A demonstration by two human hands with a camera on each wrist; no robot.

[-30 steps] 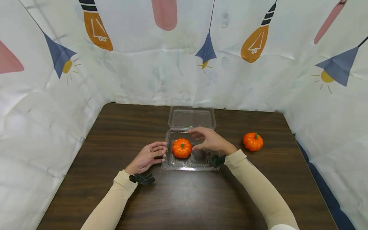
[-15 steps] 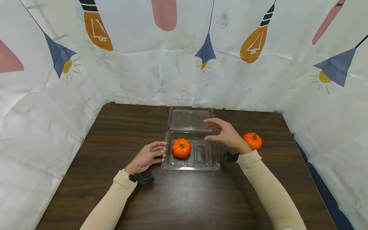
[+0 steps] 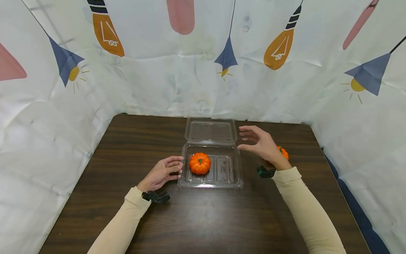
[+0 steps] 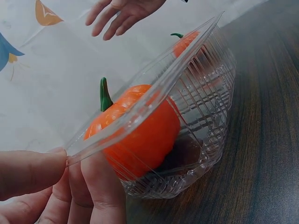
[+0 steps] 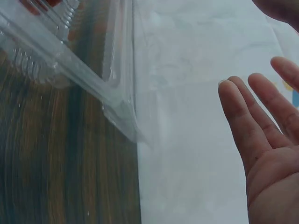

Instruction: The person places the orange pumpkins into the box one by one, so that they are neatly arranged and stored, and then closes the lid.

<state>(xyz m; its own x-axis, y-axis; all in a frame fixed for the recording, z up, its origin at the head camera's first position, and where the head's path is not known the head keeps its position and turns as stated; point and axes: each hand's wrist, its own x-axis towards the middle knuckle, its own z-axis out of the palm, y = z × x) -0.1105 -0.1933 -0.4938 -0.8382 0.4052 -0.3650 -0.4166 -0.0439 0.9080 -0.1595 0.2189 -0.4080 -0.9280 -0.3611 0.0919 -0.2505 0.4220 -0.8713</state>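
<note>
A clear plastic clamshell container (image 3: 223,173) lies on the table with its lid (image 3: 211,130) folded back. Inside its left half sits a small orange pumpkin (image 3: 200,163) with a green stem. My left hand (image 3: 161,173) pinches the container's left rim between thumb and fingers, as the left wrist view shows up close. Past the container's right side, my right hand (image 3: 261,144) hovers with fingers spread and nothing in them. A second orange pumpkin (image 3: 284,153) rests on the table at the right, partly hidden behind the right hand and wrist.
The dark wood-grain table (image 3: 203,222) ends at the back against a white printed curtain (image 3: 158,81), which also encloses both sides. Black straps with small devices sit on both wrists.
My right hand has moved from over the container, beside the pumpkin in it, to the right and slightly away, now overlapping the second pumpkin. The left hand has stayed at the rim.
</note>
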